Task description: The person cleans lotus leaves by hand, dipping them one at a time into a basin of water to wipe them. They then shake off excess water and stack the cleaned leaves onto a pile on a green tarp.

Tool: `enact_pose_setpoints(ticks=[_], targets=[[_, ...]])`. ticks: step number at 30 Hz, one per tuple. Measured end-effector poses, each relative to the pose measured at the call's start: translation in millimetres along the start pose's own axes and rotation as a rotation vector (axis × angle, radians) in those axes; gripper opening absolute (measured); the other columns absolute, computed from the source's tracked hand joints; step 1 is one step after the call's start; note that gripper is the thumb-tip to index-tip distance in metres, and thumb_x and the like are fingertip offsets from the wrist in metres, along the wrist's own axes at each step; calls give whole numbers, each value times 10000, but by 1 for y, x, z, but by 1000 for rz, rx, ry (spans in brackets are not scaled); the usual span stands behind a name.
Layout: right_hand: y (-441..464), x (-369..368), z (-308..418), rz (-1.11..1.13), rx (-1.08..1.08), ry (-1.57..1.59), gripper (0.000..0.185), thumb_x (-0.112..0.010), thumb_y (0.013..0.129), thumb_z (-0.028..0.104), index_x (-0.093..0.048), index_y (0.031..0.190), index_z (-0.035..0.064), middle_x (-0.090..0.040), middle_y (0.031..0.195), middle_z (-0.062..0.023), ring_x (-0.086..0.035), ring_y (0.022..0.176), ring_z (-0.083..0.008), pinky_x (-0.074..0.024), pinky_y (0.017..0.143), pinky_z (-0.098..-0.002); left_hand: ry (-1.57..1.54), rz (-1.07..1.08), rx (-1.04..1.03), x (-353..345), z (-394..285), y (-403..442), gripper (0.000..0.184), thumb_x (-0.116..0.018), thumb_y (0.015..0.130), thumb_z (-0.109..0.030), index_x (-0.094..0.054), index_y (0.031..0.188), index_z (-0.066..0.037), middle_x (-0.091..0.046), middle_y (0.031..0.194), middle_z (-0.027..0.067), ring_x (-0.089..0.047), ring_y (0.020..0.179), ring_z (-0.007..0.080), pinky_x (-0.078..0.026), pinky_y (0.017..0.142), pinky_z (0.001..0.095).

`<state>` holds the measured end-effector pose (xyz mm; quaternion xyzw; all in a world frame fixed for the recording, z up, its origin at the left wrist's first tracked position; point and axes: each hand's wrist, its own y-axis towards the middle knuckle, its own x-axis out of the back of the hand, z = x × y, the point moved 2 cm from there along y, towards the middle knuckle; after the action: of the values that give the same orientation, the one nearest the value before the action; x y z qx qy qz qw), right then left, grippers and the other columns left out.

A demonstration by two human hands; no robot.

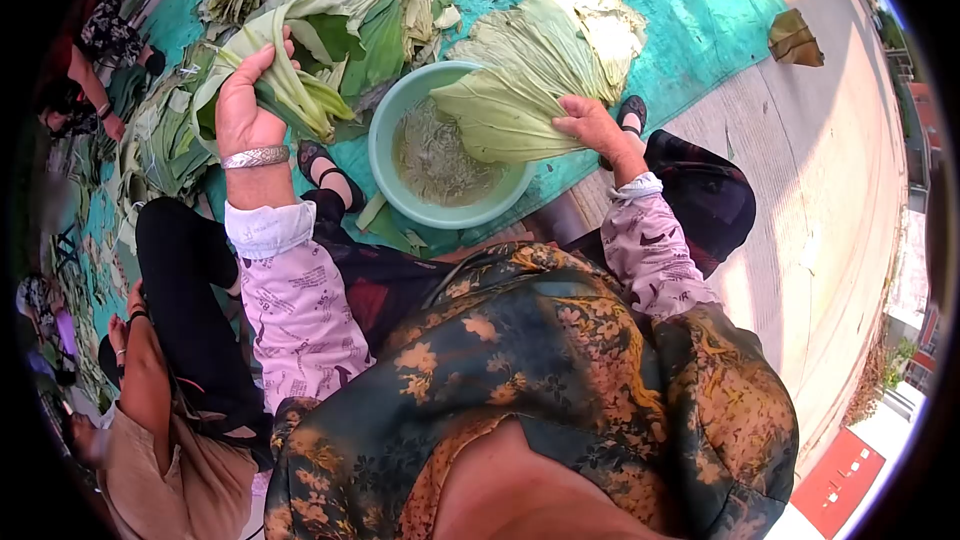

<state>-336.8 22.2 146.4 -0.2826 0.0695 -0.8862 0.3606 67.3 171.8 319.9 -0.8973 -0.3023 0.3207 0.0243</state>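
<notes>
My left hand (250, 105), with a silver bracelet at the wrist, is closed round a bunch of folded pale green leaves (290, 85) at the upper left. A broad, pleated green leaf (510, 115) is pinched at its narrow end by my right hand (592, 130); it reaches over the right rim of a light green basin (385, 165). Cloudy water (440, 165) with ripples or bits in it fills part of the basin. Behind the broad leaf lies a spread of paler, wrinkled leaves (610, 30).
Heaps of leaves (165, 145) cover the turquoise sheet (690, 30) at the left and top. A person in a beige top (190, 460) sits at the lower left; other people are farther left. A brown scrap (795, 38) lies on the pale ground (800, 170).
</notes>
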Motion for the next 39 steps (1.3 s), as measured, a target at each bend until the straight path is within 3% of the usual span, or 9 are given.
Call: enact_pose_setpoints(ticks=[5, 14, 20, 22, 24, 25, 30, 37, 39], targets=[[42, 50, 7, -252, -22, 351, 572, -678, 723, 182, -453, 1178, -80, -572, 1061, -145, -550, 934, -172, -434, 807, -262, -5, 0, 20, -12, 3, -5, 341, -520, 778, 22, -475, 1113, 69, -591, 1014, 162, -594, 829, 210, -483, 712, 305], [135, 199, 54, -656, 390, 725, 218, -614, 780, 78, -567, 982, 12, -611, 817, -55, -572, 679, -109, -458, 602, -227, 40, -79, 95, -24, 14, -1, 347, -518, 782, 24, -473, 1125, 55, -584, 1027, 152, -583, 821, 198, -472, 724, 298], [193, 223, -86, -850, 86, 783, 262, -588, 789, 47, -531, 1032, -32, -604, 896, -99, -586, 764, -174, -469, 668, -273, 118, -164, 106, -42, 20, 2, 404, -533, 766, 22, -435, 1157, 54, -562, 1057, 165, -557, 813, 201, -456, 712, 297], [182, 194, -148, -749, 26, 782, 179, -612, 764, 52, -551, 910, -33, -601, 850, -130, -578, 738, -201, -463, 665, -290, 134, -180, 119, -44, 19, -2, 404, -537, 765, 17, -438, 1155, 51, -564, 1056, 161, -558, 811, 199, -456, 711, 295], [165, 169, -187, -779, -266, 314, 152, -640, 735, 82, -573, 793, -41, -605, 809, -148, -566, 684, -208, -445, 625, -323, 152, -186, 148, -53, 24, 1, 399, -544, 763, 8, -444, 1147, 48, -568, 1046, 151, -558, 807, 192, -455, 711, 290], [182, 160, -275, -791, -208, 441, 192, -640, 739, 128, -580, 769, -52, -613, 795, -162, -566, 685, -221, -437, 632, -326, 168, -191, 154, -55, 25, 1, 397, -544, 762, 8, -445, 1144, 49, -569, 1042, 148, -559, 807, 189, -456, 711, 288], [138, 140, -233, -765, -418, 147, 215, -625, 746, 165, -596, 713, -45, -620, 741, -159, -569, 671, -227, -440, 632, -323, 213, -214, 198, -62, 28, 0, 378, -548, 767, -5, -455, 1129, 50, -574, 1017, 137, -559, 799, 175, -457, 722, 277], [144, 147, -288, -446, -295, -874, 252, -495, 800, 266, -615, 707, 65, -603, 730, -155, -568, 717, -327, -428, 647, -418, 243, -157, 217, -65, 29, 0, 379, -543, 772, -3, -445, 1133, 57, -564, 1031, 138, -551, 816, 172, -460, 724, 274], [144, 142, -299, -395, -314, -982, 177, -497, 789, 207, -624, 746, 92, -624, 745, -119, -580, 748, -328, -444, 671, -411, 237, -176, 219, -64, 29, -2, 386, -543, 773, -4, -439, 1141, 53, -564, 1026, 136, -549, 811, 171, -460, 724, 276]])
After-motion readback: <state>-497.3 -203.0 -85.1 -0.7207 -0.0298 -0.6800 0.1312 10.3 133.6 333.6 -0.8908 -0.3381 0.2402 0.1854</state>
